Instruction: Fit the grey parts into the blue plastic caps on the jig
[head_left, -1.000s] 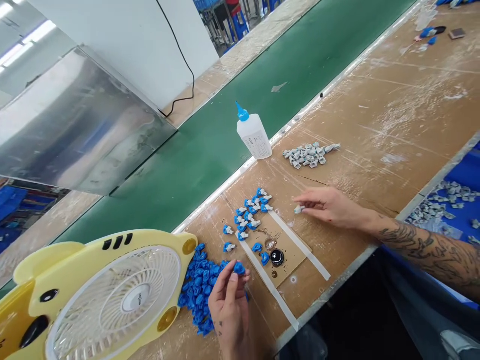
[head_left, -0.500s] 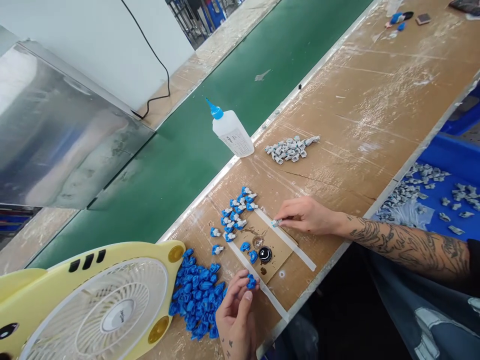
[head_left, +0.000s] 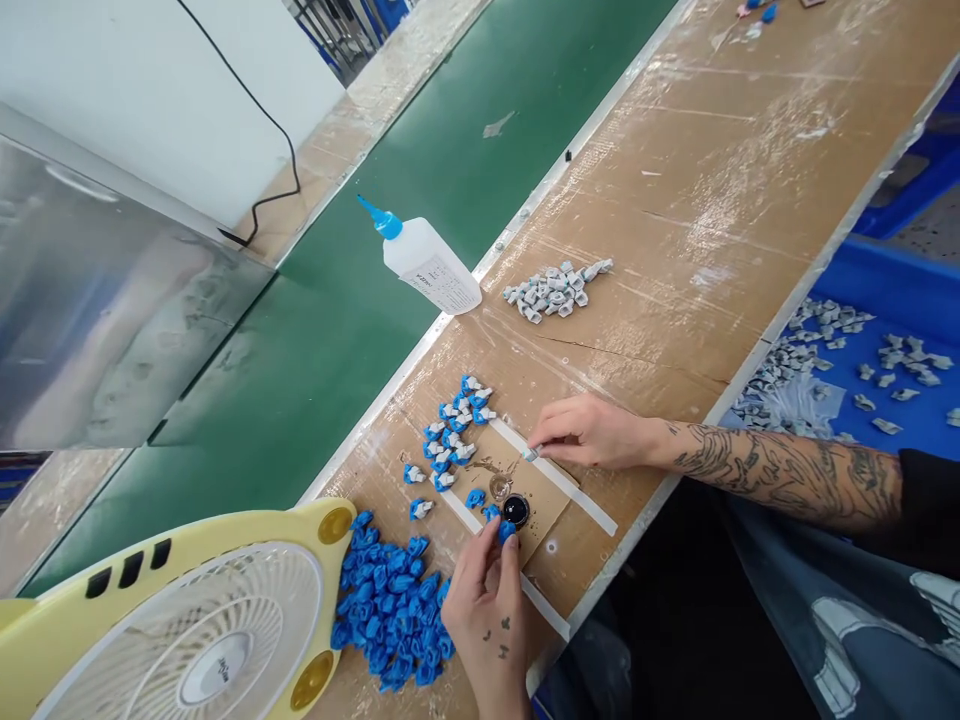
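Between thumb and fingertips, my left hand (head_left: 487,590) grips a small crumpled blue piece (head_left: 507,530), right by the rim of a little cup of dark liquid (head_left: 516,510). My right hand (head_left: 592,432) pinches a small grey piece (head_left: 531,454) over the upper edge of a taped cardboard sheet (head_left: 551,492). Beside the dark cup is a small clear round dish (head_left: 500,487). Two loose blue pieces (head_left: 475,497) lie left of it, one partly behind my left fingers. Farther left, several joined blue-and-grey pieces (head_left: 454,430) are grouped on the table.
A heap of blue pieces (head_left: 394,600) lies beside a yellow fan (head_left: 247,600). Grey pieces (head_left: 555,290) are piled near a blue-tipped white bottle (head_left: 435,268), which stands by the green belt (head_left: 315,330). At right, a blue bin (head_left: 892,270) holds more grey pieces.
My left hand has brought its blue piece up and in to the dark cup's rim. My right hand keeps its grey piece above the cardboard. The camera view has shifted slightly.
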